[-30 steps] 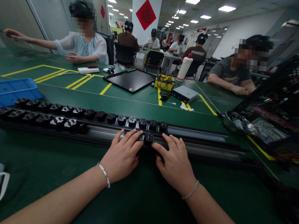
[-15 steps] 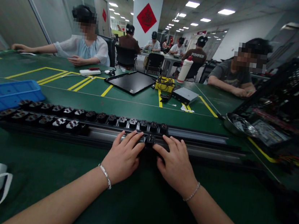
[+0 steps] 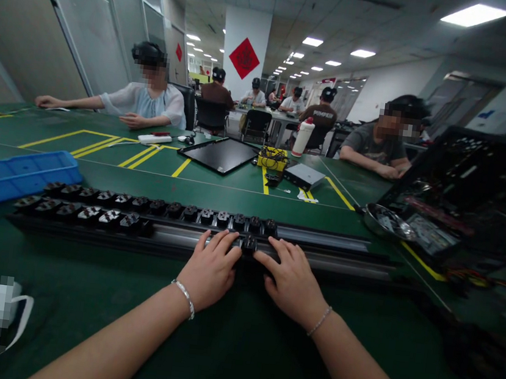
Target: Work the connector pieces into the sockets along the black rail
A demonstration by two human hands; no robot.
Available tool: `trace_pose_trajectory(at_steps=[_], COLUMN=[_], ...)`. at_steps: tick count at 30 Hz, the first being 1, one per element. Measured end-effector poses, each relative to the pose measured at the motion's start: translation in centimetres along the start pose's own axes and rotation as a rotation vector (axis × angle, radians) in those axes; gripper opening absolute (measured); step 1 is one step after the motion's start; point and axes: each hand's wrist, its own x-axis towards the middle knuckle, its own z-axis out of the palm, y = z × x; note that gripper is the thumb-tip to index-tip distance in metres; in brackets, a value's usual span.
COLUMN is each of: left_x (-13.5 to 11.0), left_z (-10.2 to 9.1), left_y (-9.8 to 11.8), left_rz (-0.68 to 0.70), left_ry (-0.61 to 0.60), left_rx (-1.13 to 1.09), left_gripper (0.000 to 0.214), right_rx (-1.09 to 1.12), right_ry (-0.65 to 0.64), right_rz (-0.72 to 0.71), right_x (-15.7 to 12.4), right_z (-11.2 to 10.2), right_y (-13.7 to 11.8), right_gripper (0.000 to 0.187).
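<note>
Green surface (image 3: 224,352), co-workers (image 3: 155,104) across it. View's tipped up a bit, but the small black block (image 3: 250,242) hasn't visibly slid along its rail (image 3: 340,264), so no obvious progress. Left hand (image 3: 210,268) and right hand (image 3: 293,279) flank it; can't tell if either grip's clamped.

Near rail (image 3: 178,235) was partly hidden behind left hand (image 3: 208,276) and right hand (image 3: 294,281). Blue tray (image 3: 19,176), left of hands, ran off picture's edge. Dark bundle (image 3: 468,351), right of hands, was too blurred to tell.
</note>
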Motion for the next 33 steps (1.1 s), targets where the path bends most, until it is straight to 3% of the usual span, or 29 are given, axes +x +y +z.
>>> trace_pose_trajectory(at_steps=[9, 17, 33], left_x=[0.8, 0.4, 0.3], left_z=[-0.3, 0.6, 0.4], left_y=[0.4, 0.0, 0.3], left_rz=[-0.014, -0.004, -0.021], left_ry=[-0.005, 0.028, 0.056], left_rx=[0.007, -0.018, -0.020], left_gripper=[0.032, 0.029, 0.029], right_rx=[-0.017, 0.002, 0.050], right_ry=[0.048, 0.078, 0.069], right_rz=[-0.001, 0.014, 0.022], right_x=[-0.5, -0.5, -0.5], right_z=[0.7, 1.2, 0.7], right_y=[-0.2, -0.2, -0.4], right_gripper=[0.051, 0.047, 0.046])
